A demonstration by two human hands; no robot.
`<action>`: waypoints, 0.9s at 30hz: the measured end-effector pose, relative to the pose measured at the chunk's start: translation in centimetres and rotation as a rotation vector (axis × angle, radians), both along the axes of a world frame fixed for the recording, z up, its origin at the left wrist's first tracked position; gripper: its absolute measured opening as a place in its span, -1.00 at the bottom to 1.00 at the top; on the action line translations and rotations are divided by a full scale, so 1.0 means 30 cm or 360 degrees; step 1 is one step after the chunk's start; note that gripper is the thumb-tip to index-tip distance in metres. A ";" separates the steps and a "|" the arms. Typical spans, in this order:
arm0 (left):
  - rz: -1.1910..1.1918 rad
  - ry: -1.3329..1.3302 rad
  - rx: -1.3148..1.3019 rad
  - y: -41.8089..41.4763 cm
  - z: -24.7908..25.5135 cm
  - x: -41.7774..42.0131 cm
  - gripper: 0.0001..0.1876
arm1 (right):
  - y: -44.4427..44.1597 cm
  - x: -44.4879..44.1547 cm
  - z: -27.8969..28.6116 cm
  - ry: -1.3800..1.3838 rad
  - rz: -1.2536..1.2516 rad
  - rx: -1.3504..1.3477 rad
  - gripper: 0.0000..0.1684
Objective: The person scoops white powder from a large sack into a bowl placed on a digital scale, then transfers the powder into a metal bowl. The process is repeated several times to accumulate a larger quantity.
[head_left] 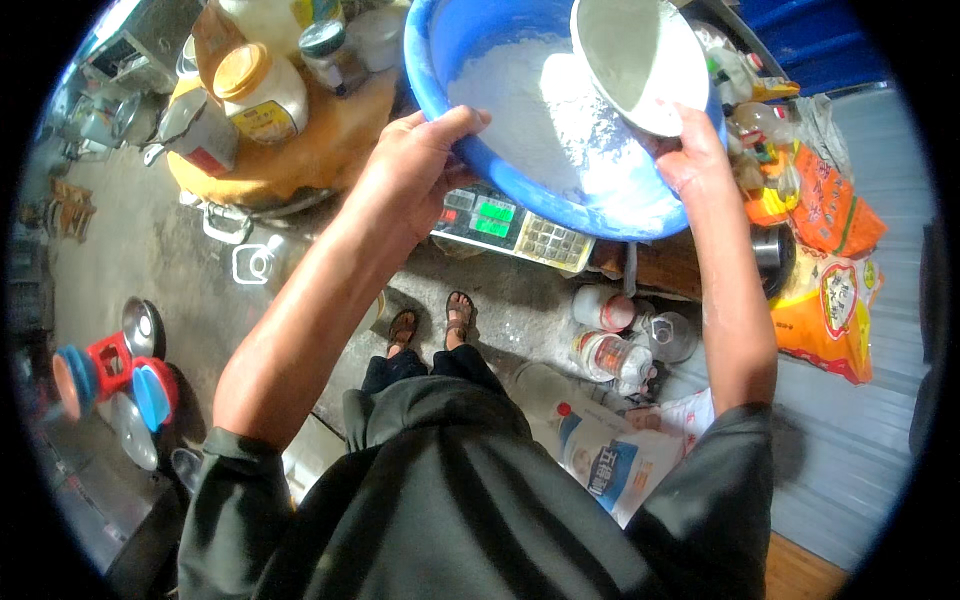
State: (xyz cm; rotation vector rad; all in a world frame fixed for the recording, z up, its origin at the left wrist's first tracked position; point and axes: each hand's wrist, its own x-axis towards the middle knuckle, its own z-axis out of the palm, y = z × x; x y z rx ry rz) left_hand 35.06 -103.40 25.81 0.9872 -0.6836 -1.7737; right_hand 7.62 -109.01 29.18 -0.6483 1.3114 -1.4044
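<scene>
A large blue plastic basin (555, 206) is at the top of the view, holding white powder (517, 105). My left hand (435, 154) grips the basin's near left rim, its thumb over the edge. In my right hand (686, 154) is a white bowl (622, 52), tilted over the powder at the basin's right side, with my thumb on its rim. Just below the basin shows a digital scale (555, 240) with lit green displays and a keypad; its weighing plate is hidden under the basin.
A round table with an orange cover (315, 157) bears a yellow-lidded jar (266, 97) and a white pot (199, 131). Orange bags (832, 202) lie at the right. Plastic bottles (615, 360) and a printed flour sack (607, 457) are on the floor; stacked basins (150, 390) stand at the left.
</scene>
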 end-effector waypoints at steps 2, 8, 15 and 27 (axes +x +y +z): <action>0.0017 -0.0018 0.0006 0.009 -0.008 0.000 -0.63 | 0.023 0.032 0.005 -0.0024 -0.0042 -0.0010 -0.49; 0.0016 -0.0031 0.0043 0.023 -0.017 -0.004 -0.66 | 0.053 0.038 0.024 -0.0106 0.0130 0.0021 -0.49; 0.0018 -0.0029 0.0029 0.027 -0.038 -0.012 -0.69 | 0.045 0.008 -0.003 -0.0171 0.0247 0.0036 -0.46; 0.0038 -0.0022 0.0049 0.010 -0.074 -0.016 -0.65 | 0.012 -0.010 -0.069 -0.0066 0.0029 0.0019 -0.48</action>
